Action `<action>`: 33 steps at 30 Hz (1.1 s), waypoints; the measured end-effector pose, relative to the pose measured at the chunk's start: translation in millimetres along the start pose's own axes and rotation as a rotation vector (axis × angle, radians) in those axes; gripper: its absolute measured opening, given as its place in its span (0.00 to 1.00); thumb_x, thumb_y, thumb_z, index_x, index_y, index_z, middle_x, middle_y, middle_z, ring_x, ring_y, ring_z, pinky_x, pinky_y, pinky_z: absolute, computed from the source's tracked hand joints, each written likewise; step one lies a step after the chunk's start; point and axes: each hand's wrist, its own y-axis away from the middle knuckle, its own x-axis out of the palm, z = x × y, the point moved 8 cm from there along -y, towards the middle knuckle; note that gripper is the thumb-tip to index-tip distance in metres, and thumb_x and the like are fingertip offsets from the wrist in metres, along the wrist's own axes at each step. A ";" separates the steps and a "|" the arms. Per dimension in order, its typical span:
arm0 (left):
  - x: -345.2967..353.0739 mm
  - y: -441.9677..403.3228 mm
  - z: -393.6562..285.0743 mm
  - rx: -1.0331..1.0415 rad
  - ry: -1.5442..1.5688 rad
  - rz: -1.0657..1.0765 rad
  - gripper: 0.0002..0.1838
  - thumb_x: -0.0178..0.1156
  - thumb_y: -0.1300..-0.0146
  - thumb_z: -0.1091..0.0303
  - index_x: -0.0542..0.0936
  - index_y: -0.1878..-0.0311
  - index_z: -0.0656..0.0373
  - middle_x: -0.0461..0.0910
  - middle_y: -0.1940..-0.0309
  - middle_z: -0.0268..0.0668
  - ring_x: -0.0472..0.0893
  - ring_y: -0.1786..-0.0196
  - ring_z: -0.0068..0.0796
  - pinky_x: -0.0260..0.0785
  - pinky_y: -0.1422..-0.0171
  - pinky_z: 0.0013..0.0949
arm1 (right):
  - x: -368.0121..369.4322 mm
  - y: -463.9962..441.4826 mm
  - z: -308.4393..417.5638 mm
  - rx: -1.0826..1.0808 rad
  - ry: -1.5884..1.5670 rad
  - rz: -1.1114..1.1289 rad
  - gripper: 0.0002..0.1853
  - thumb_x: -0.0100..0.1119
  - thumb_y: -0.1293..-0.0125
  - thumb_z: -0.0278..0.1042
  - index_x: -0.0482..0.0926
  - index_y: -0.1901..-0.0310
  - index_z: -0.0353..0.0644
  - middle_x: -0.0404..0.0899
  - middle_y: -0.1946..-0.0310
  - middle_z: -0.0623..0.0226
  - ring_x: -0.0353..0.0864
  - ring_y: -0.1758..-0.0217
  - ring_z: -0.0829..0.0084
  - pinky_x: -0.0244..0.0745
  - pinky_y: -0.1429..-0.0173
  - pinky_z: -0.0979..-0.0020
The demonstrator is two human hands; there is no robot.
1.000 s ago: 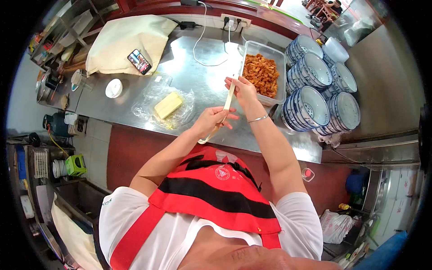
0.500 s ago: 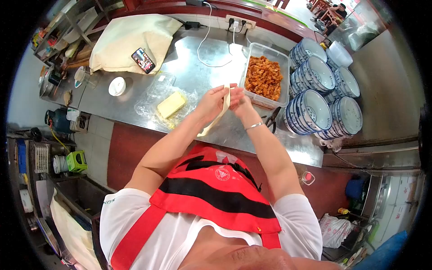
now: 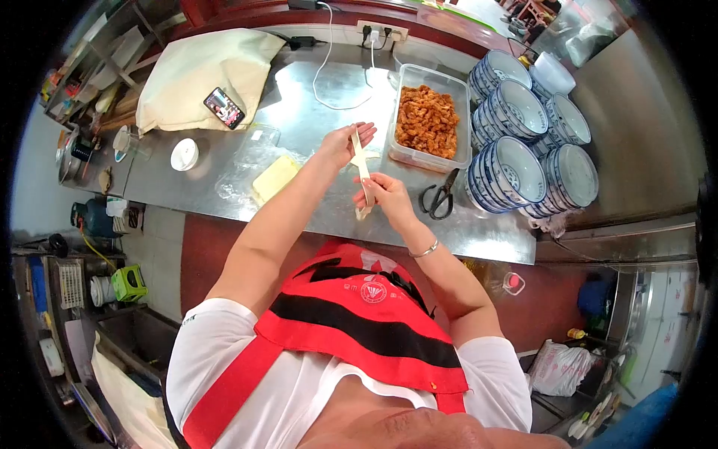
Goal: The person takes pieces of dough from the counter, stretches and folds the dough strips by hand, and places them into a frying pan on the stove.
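Note:
A long, pale, flat strip point(image 3: 360, 159), like a thin dough sheet, hangs between my hands above the counter's front part. My left hand point(image 3: 345, 142) holds its upper end at the thumb, with the other fingers stretched out to the right. Lower down, my right hand point(image 3: 386, 196) pinches the strip between thumb and fingers, and a short tail dangles below. Left of the hands lies a pale yellow block point(image 3: 275, 178), perhaps a stack of similar sheets, on crumpled clear plastic point(image 3: 238, 173). My left forearm partly covers the block's right side.
A clear tub point(image 3: 430, 160) of reddish-brown chopped food point(image 3: 426, 120) stands beyond my right hand. Black scissors point(image 3: 438, 200) lie beside stacked blue-and-white bowls point(image 3: 517, 168). Further left are a white cup point(image 3: 185, 155), a phone point(image 3: 224, 108) on a cream cloth point(image 3: 187, 75), and a white cable point(image 3: 318, 78).
My hands have moved apart: the left up and left, the right down and toward me. The strip now stretches between them. The scissors are more exposed, and the view has shifted slightly.

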 end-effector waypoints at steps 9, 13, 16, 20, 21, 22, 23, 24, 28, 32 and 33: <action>-28.1 -1.9 42.6 -0.138 -0.023 0.004 0.22 0.38 0.25 0.60 0.62 0.38 0.68 0.71 0.40 0.46 0.74 0.40 0.42 0.72 0.36 0.40 | -3.7 -1.6 12.4 0.013 -0.257 -0.001 0.16 0.45 0.27 0.35 0.72 0.45 0.34 0.82 0.62 0.56 0.83 0.61 0.69 0.79 0.55 0.70; -10.0 62.4 53.9 -0.300 -0.248 -0.037 0.29 0.40 0.27 0.45 0.68 0.41 0.64 0.76 0.45 0.46 0.79 0.46 0.41 0.75 0.44 0.38 | -14.3 -25.7 19.3 -0.008 -0.440 0.001 0.18 0.45 0.27 0.32 0.68 0.41 0.31 0.79 0.52 0.52 0.82 0.53 0.64 0.79 0.47 0.66; 7.4 91.3 70.0 -0.346 -0.188 0.130 0.37 0.39 0.32 0.34 0.70 0.42 0.62 0.81 0.53 0.41 0.82 0.61 0.30 0.75 0.60 0.30 | -21.9 -40.3 22.2 0.018 -0.455 -0.093 0.18 0.48 0.29 0.28 0.67 0.40 0.29 0.78 0.51 0.51 0.81 0.51 0.63 0.79 0.47 0.65; 12.4 115.2 65.0 -0.275 -0.372 0.252 0.33 0.41 0.29 0.39 0.70 0.41 0.63 0.82 0.53 0.42 0.82 0.63 0.26 0.71 0.63 0.27 | -31.6 -59.6 13.5 0.012 -0.339 -0.155 0.18 0.50 0.31 0.24 0.66 0.42 0.28 0.78 0.50 0.49 0.81 0.50 0.62 0.79 0.46 0.65; 14.5 120.5 62.5 -0.265 -0.433 0.265 0.29 0.42 0.28 0.45 0.69 0.39 0.62 0.82 0.53 0.42 0.81 0.63 0.25 0.71 0.61 0.26 | -32.6 -63.9 9.9 0.013 -0.370 -0.163 0.20 0.51 0.34 0.21 0.65 0.42 0.28 0.79 0.52 0.50 0.82 0.51 0.59 0.80 0.47 0.64; 15.8 125.6 60.5 -0.254 -0.494 0.277 0.26 0.43 0.26 0.50 0.68 0.37 0.62 0.82 0.52 0.41 0.81 0.63 0.23 0.72 0.59 0.25 | -32.0 -68.3 6.4 0.017 -0.368 -0.154 0.20 0.51 0.34 0.21 0.65 0.42 0.28 0.79 0.52 0.50 0.82 0.51 0.59 0.80 0.47 0.64; 15.9 129.6 58.8 -0.247 -0.493 0.270 0.26 0.43 0.26 0.50 0.68 0.37 0.62 0.82 0.52 0.41 0.81 0.63 0.23 0.72 0.59 0.25 | -34.0 -72.8 1.9 0.036 -0.376 -0.182 0.20 0.51 0.35 0.21 0.65 0.41 0.27 0.79 0.53 0.49 0.82 0.52 0.58 0.80 0.48 0.65; 17.6 133.7 57.6 -0.233 -0.522 0.281 0.25 0.44 0.27 0.52 0.68 0.37 0.62 0.81 0.51 0.41 0.81 0.63 0.23 0.71 0.58 0.25 | -35.3 -76.3 -1.4 0.054 -0.383 -0.211 0.21 0.51 0.35 0.20 0.64 0.41 0.27 0.79 0.53 0.48 0.82 0.52 0.58 0.80 0.48 0.65; 27.2 147.8 53.6 -0.237 -0.501 0.288 0.23 0.45 0.27 0.57 0.69 0.38 0.63 0.80 0.49 0.42 0.80 0.63 0.23 0.71 0.57 0.25 | -36.2 -87.6 -11.5 0.062 -0.386 -0.217 0.19 0.50 0.35 0.19 0.65 0.43 0.26 0.79 0.54 0.47 0.82 0.52 0.59 0.81 0.50 0.66; 33.1 141.8 42.9 -0.151 -0.385 0.290 0.22 0.44 0.26 0.59 0.69 0.38 0.65 0.79 0.47 0.43 0.80 0.62 0.22 0.72 0.57 0.25 | -37.7 -84.9 -28.0 0.102 -0.404 -0.207 0.16 0.51 0.33 0.22 0.68 0.45 0.28 0.79 0.54 0.49 0.83 0.55 0.61 0.82 0.55 0.68; 33.0 135.1 37.0 -0.121 -0.314 0.278 0.22 0.43 0.26 0.60 0.69 0.38 0.66 0.79 0.46 0.44 0.81 0.61 0.23 0.72 0.54 0.27 | -35.9 -81.6 -35.6 0.133 -0.434 -0.167 0.15 0.50 0.31 0.26 0.69 0.46 0.29 0.80 0.54 0.51 0.83 0.56 0.63 0.82 0.56 0.67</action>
